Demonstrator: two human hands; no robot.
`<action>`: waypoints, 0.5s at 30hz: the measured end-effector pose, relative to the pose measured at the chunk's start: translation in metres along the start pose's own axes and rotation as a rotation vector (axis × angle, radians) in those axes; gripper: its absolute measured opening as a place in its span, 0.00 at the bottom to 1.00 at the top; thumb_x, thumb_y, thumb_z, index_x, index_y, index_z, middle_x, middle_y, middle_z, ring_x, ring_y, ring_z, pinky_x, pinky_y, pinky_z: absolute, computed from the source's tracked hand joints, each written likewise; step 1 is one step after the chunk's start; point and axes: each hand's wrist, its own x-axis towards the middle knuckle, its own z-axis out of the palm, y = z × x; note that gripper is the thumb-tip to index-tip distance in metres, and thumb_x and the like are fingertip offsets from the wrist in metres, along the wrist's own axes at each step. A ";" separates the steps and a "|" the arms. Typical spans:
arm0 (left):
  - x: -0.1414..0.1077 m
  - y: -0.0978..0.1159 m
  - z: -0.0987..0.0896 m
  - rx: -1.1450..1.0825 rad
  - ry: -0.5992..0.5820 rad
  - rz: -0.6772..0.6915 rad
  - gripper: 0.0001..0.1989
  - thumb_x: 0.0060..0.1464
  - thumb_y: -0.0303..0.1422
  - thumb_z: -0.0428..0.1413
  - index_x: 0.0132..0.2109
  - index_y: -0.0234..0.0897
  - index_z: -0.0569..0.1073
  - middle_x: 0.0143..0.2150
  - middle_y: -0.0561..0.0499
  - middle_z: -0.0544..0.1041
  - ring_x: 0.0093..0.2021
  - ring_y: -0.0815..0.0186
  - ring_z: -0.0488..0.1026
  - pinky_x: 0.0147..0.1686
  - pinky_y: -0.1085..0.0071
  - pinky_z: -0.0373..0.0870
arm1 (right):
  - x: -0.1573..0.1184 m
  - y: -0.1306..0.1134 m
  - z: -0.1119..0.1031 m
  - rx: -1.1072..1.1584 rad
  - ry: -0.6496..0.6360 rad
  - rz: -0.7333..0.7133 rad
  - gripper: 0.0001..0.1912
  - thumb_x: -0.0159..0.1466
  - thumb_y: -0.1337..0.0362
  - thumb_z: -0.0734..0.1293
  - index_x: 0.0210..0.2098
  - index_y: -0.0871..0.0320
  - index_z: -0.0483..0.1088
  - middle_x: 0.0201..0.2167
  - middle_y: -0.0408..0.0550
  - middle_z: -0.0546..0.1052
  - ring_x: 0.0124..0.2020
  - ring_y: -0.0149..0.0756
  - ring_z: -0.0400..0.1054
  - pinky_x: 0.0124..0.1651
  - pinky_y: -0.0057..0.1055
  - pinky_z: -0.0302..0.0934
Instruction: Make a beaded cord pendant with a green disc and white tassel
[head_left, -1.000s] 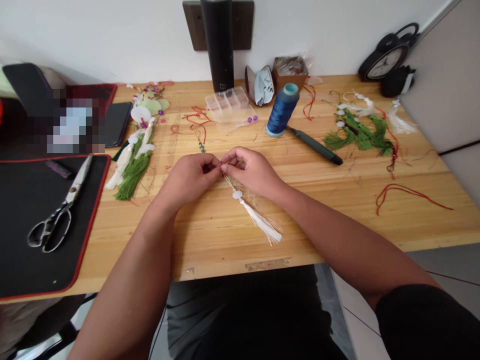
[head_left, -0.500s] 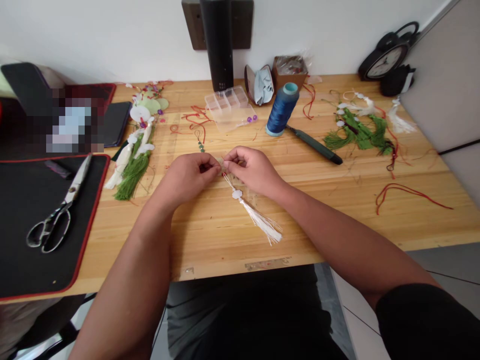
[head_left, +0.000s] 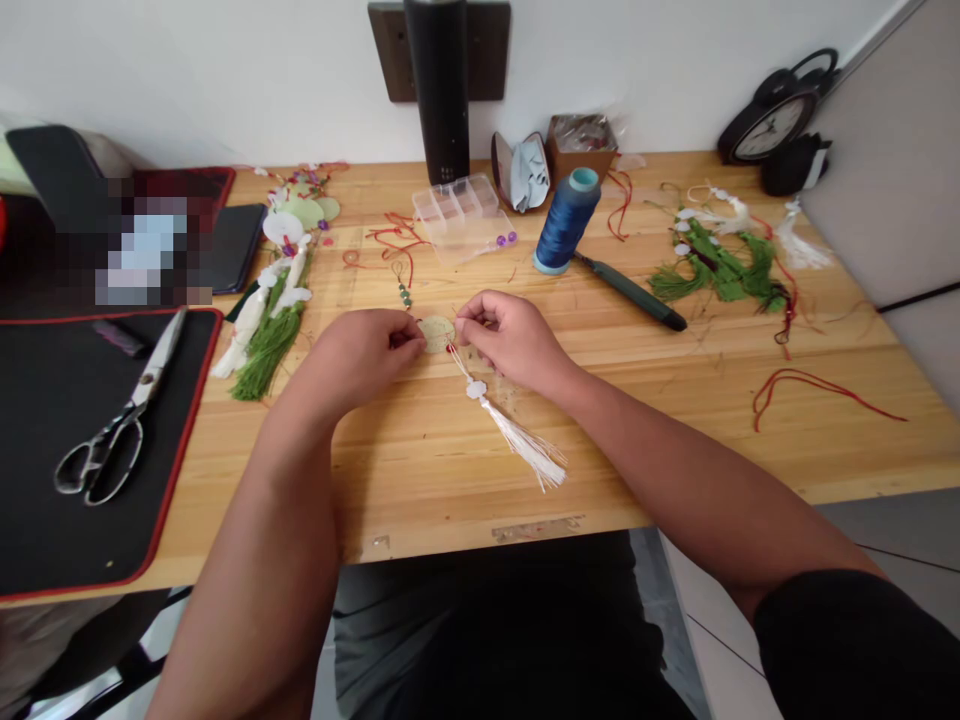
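Observation:
A pale green round pendant (head_left: 437,335) lies between my two hands. My left hand (head_left: 371,355) is closed, thumb and forefinger pinched at the pendant's left edge. On the other side, my right hand (head_left: 506,338) is also in a pinch by the right edge; what its fingertips grip is too fine to make out. A small red bead (head_left: 451,348) sits at the pendant's lower edge. From there white cords run down to a white flower-shaped piece (head_left: 477,389) and a white tassel (head_left: 525,445) lying on the table. Dark green beads (head_left: 406,295) on a looped cord lie above the pendant.
A blue thread spool (head_left: 567,222) and a dark green pen-like tool (head_left: 634,292) are beyond my right hand. Behind stands a clear compartment box (head_left: 457,215). Scissors (head_left: 142,385) rest on a black mat at left. Tassels (head_left: 270,340) lie nearby, red cord (head_left: 817,375) at right.
My hands have drawn apart, the left one moving left, so the pendant that was mostly covered now shows between them. The white tassel has stayed nearly in place.

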 end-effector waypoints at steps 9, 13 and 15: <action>-0.002 -0.004 -0.004 0.044 -0.006 0.008 0.12 0.59 0.40 0.54 0.37 0.42 0.81 0.35 0.47 0.85 0.35 0.57 0.77 0.37 0.63 0.65 | 0.000 -0.001 0.000 0.022 0.025 0.031 0.05 0.67 0.62 0.72 0.36 0.54 0.72 0.27 0.41 0.77 0.27 0.33 0.70 0.27 0.27 0.62; -0.002 -0.011 -0.002 0.030 -0.005 0.040 0.11 0.59 0.41 0.55 0.35 0.43 0.80 0.33 0.49 0.84 0.33 0.58 0.76 0.36 0.64 0.65 | 0.000 -0.001 0.001 0.055 0.048 0.049 0.06 0.66 0.63 0.72 0.35 0.53 0.71 0.24 0.39 0.73 0.25 0.32 0.68 0.23 0.26 0.60; -0.002 -0.013 -0.002 0.031 -0.009 0.039 0.11 0.59 0.41 0.56 0.35 0.43 0.80 0.33 0.49 0.84 0.33 0.58 0.76 0.35 0.65 0.64 | 0.000 -0.001 0.001 0.071 0.053 0.064 0.06 0.66 0.64 0.72 0.35 0.53 0.71 0.23 0.39 0.73 0.24 0.31 0.66 0.22 0.26 0.59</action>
